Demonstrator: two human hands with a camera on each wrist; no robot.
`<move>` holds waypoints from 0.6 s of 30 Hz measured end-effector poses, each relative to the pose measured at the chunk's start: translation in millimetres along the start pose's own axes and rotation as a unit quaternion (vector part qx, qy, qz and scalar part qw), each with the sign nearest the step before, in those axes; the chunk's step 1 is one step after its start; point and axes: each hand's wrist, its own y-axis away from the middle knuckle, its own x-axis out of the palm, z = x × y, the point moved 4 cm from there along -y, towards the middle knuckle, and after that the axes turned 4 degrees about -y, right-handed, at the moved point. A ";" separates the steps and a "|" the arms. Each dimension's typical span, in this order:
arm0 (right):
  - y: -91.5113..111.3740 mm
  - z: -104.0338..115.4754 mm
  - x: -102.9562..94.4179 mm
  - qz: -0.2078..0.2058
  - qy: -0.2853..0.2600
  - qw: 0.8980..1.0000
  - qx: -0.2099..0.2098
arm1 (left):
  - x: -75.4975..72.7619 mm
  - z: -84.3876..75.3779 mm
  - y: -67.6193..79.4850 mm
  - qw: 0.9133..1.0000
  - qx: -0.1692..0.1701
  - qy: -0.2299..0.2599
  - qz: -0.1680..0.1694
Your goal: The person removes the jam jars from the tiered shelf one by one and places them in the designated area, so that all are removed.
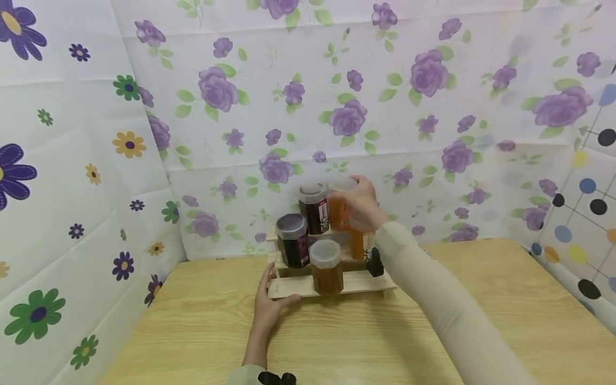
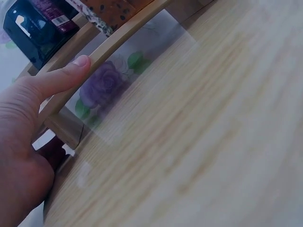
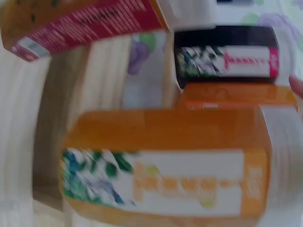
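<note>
A stepped wooden rack [image 1: 298, 287] holds several faceted jars. My left hand [image 1: 269, 305] grips the left end of its lowest step, the thumb [image 2: 71, 71] lying along the front edge. At the top step my right hand [image 1: 362, 200] holds an orange jar [image 1: 339, 215] by its pale lid; in the right wrist view a fingertip shows beside that lid. A dark jar [image 1: 315, 214] stands just left of it. Another orange jar [image 3: 165, 179] is on the middle step, partly hidden by my right arm in the head view.
On the middle step at left is a dark purple jar [image 1: 292, 243]. A brown jar [image 1: 328, 272] with a translucent lid sits on the lowest step. The rack stands on a wood-grain table [image 1: 202, 321], before a flowered cloth wall [image 1: 308, 123].
</note>
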 end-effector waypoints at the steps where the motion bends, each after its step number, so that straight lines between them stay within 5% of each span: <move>1: -2.4 2.9 -3.4 0.002 -0.006 1.000 -0.006 | -1.3 -0.2 -1.0 1.000 0.003 -0.003 0.001; 11: -16.2 33.9 -68.3 -0.046 0.016 0.998 -0.042 | -1.8 -1.8 -1.1 1.000 0.009 -0.020 0.002; 18: -15.8 28.8 -111.9 -0.076 0.029 0.996 -0.034 | -3.2 -0.7 -0.1 1.000 0.006 -0.017 -0.004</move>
